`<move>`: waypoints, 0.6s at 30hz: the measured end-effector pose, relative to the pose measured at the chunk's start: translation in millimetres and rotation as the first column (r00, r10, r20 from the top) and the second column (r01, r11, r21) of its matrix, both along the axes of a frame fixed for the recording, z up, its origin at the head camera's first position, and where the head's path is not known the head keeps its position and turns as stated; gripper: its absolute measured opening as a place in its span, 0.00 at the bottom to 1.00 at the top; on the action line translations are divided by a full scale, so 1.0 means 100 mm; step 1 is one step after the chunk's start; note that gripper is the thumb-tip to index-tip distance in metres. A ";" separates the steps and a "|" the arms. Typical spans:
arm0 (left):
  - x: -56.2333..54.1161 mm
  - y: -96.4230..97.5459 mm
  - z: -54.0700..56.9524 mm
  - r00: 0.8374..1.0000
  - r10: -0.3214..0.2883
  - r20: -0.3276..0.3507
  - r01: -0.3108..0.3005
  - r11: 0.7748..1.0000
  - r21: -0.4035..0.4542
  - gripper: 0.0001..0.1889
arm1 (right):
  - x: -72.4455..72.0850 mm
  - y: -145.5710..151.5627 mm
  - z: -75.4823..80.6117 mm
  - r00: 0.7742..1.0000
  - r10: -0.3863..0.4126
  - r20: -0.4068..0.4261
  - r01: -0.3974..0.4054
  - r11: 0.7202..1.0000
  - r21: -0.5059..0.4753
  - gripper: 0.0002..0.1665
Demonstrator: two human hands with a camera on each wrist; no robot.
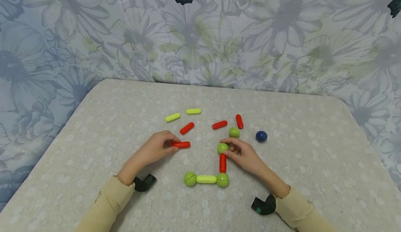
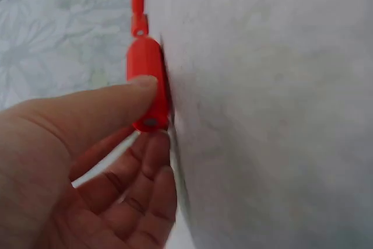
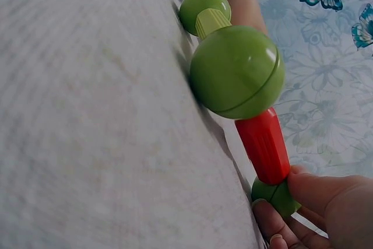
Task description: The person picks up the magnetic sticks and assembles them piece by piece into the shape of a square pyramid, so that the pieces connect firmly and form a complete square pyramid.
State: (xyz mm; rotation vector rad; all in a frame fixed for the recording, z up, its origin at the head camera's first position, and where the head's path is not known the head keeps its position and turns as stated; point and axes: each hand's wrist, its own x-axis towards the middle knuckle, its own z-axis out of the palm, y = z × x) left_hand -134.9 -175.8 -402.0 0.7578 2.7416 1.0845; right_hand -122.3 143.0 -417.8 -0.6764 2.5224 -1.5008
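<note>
The left hand (image 1: 156,148) pinches a red rod (image 1: 183,144) between thumb and fingers. The grip sits at one end of it: in the head view the held end lies between the fingertips, while the other end juts out toward the middle of the table (image 1: 131,99). In the left wrist view the thumb lies along the rod's side, the fingers are curled beneath its near end, and a small grey disc shows on that end face.

The right hand (image 1: 245,155) is clamped on a green ball (image 1: 222,148) – its index finger on the far side, its thumb close to where the ball meets a second red rod (image 1: 222,163). From that grip the second rod runs toward the person and meets a corner ball (image 1: 222,180), also green. A yellow-green rod (image 1: 206,179) joins this one to an end ball (image 1: 190,178) on the left, so the joined pieces form an L.

Just beyond the right hand's fingers lies a loose green ball (image 1: 234,132), with a dark blue ball (image 1: 261,136) to its right. Farther off are two loose red rods (image 1: 219,124); another red rod (image 1: 187,128) lies near the left hand's piece, and past it two loose yellow-green rods (image 1: 172,117).
</note>
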 end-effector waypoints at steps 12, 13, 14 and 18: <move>-0.10 0.48 0.03 0.994 -0.108 0.010 0.107 0.990 0.093 0.10 | 0.07 -0.06 0.19 0.999 0.008 0.034 -0.008 1.000 -0.012 0.17; -0.09 0.51 0.02 0.994 -0.111 0.011 0.110 0.989 0.098 0.10 | 0.08 -0.07 0.23 0.999 0.011 0.038 -0.010 1.000 -0.011 0.17; -0.09 0.54 0.02 0.993 -0.117 0.011 0.115 0.988 0.106 0.10 | 0.10 -0.08 0.26 0.999 0.011 0.041 -0.011 1.000 -0.010 0.17; -0.06 0.61 -0.01 0.992 -0.125 0.010 0.122 0.983 0.138 0.10 | 0.11 -0.08 0.30 0.999 0.000 0.046 0.000 1.000 0.001 0.17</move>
